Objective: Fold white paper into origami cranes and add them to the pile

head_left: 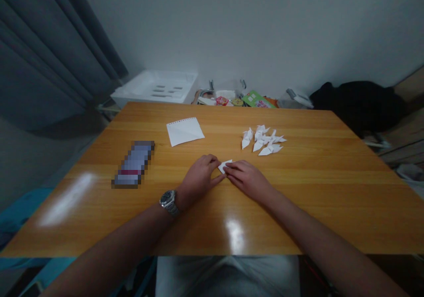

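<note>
A small folded piece of white paper [224, 166] lies at the middle of the wooden table, between my two hands. My left hand [201, 173], with a metal watch on its wrist, pinches the paper's left edge with thumb and fingers. From the other side my right hand [247, 178] presses its fingertips on the right part of the paper and hides some of it. Just beyond my right hand sits a cluster of several folded white paper cranes [264, 140]. A white sheet with a perforated edge [185, 131] rests flat farther back on the left.
A phone-like object [134, 163], blurred out, lies on the left of the wooden table [331, 208]. Behind the table's far edge stand a white plastic tray [159, 85], a green booklet [257, 99] and a dark cloth heap [357, 103]. A grey curtain hangs at left.
</note>
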### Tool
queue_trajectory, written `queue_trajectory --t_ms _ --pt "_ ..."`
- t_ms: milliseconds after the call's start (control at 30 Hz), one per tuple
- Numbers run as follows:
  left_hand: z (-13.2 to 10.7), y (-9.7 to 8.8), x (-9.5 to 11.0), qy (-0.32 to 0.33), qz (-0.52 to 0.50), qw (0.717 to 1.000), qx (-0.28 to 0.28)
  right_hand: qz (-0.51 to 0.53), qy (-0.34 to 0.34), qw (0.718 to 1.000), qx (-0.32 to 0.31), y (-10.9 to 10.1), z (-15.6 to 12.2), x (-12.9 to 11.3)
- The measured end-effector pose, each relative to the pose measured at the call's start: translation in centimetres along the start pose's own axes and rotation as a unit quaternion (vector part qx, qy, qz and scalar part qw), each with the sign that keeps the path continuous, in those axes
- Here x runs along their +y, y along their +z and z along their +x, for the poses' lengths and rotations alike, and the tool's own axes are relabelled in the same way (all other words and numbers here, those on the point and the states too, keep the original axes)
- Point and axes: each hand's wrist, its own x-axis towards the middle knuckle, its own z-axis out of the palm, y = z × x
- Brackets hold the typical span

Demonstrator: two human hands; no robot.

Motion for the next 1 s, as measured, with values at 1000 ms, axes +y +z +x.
queue_trajectory --t_ms 1000 --pt "-0.33 -0.16 -0.10 0.009 0.034 0.998 -0.048 -0.097 0.009 0.995 -0.022 0.34 -0.32 0.83"
